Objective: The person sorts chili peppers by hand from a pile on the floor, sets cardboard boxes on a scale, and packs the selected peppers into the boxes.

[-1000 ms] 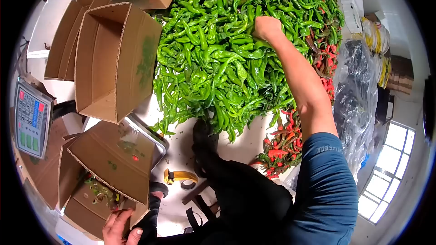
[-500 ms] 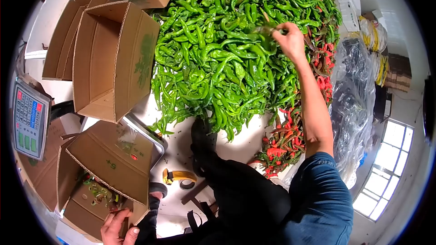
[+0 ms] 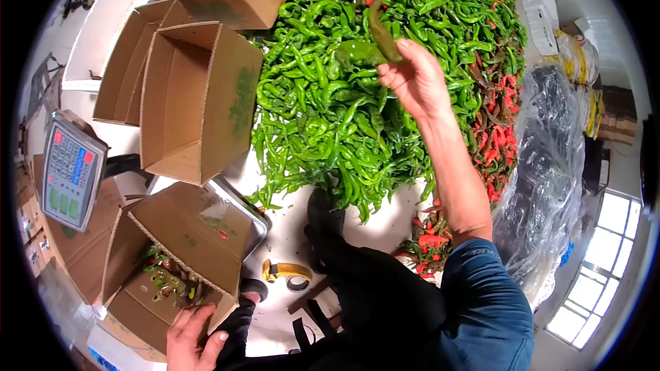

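One brownish pepper [image 3: 380, 31] pinched in right hand [image 3: 417, 79] above heap [image 3: 323, 117], left hand [image 3: 192, 343] half-curled at box's [image 3: 196, 223] near edge, grip unclear: picking, seemingly; next calls for steady pinch.

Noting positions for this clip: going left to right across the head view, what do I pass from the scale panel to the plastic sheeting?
Scale panel → left hand → tape dispenser → right hand → plastic sheeting.
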Demonstrator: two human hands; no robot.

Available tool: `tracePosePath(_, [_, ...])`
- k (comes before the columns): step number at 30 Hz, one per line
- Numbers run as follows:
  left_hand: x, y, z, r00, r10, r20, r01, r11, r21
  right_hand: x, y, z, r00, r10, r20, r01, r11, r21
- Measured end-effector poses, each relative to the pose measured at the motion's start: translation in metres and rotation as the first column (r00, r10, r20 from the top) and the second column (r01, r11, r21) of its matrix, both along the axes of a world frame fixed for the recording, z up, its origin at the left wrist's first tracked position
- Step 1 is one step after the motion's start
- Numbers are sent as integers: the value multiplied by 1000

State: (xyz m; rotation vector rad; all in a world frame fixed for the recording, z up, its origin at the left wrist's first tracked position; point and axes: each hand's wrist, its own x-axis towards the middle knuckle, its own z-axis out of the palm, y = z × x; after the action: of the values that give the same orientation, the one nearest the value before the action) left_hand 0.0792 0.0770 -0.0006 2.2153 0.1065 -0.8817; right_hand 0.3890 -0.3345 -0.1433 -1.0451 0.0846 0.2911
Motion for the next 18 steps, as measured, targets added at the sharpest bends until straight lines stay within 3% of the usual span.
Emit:
tracePosePath(1, [0, 0, 0, 1000, 5, 0, -5, 1000, -5, -2, 14, -2, 998, 40, -42, -34, 992, 125])
tracePosePath(5, [-4, 0, 3, 1000, 25, -20, -25, 1000, -14, -15, 70, 4, 979, 161, -128, -108, 932, 345])
tracePosePath(8, [-8, 2, -3, 997, -46, 61, 48, 998, -28, -43, 128, 32, 974, 204, -96, -169, 942, 289])
tracePosePath(9, [-7, 1, -2, 998, -49, 43, 50, 998, -23, -65, 153, 65, 960, 266, -90, -268, 963, -9])
tracePosePath(10, [-4, 1, 1, 998, -52, 28, 53, 998, -17, -80, 176, 53, 894, 433, 111, -442, 894, 73])
tracePosePath(11, [-1, 0, 3, 999, -51, 13, 52, 999, -9, -106, 198, 71, 860, 470, 197, -479, 878, -5])
tracePosePath(12, [0, -1, 4, 998, -62, 11, 62, 998, 1, -124, 225, 64, 780, 363, 510, -311, 932, -189])
tracePosePath(14, [-1, -3, 8, 997, -80, 3, 79, 996, 27, -132, 237, 53, 535, 322, 781, -50, 935, -351])
tracePosePath(16, [-3, 0, 11, 997, -71, -31, 71, 997, 14, -117, 223, 42, 450, 396, 800, 24, 890, -454])
tracePosePath(17, [-5, 2, 11, 997, -77, -25, 78, 997, 22, -101, 210, 32, 549, 323, 770, 33, 913, -407])
tracePosePath(18, [-7, 5, 10, 998, -56, -40, 57, 998, 12, -72, 183, 14, 411, 415, 812, 181, 836, -519])
